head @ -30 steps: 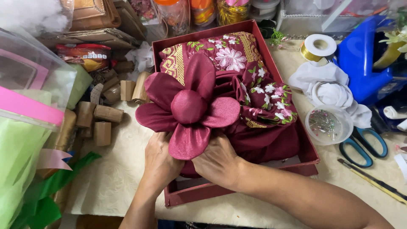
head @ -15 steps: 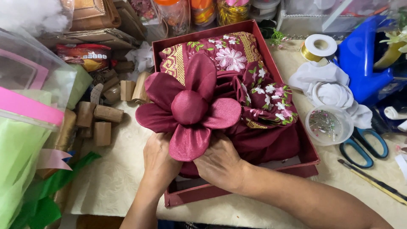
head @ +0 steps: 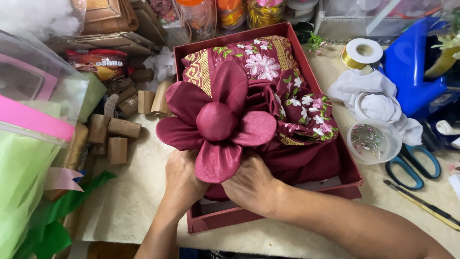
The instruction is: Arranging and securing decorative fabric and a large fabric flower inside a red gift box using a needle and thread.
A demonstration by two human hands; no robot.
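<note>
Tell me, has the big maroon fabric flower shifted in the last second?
No. The fabric flower sits at the same spot against the red box rim, as before. Both hands, left hand and right hand, remain under its lowest petal.

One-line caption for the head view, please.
Both hands press under a maroon fabric flower in a red box.

Tight around the box, open only along the near desk edge.

Bare desk (head: 139, 201) between the red box (head: 352, 175) and the near-left edge, wide enough for passage. Blocked on the left by wooden blocks (head: 117, 139) and plastic bags (head: 28, 158); on the right by a pin dish (head: 373, 140), scissors (head: 414, 165), white cloth (head: 378, 96) and ribbon spool (head: 362, 52). Jars (head: 230, 12) crowded along the far edge. Inside the box, filled by the fabric flower (head: 218, 122).
</note>
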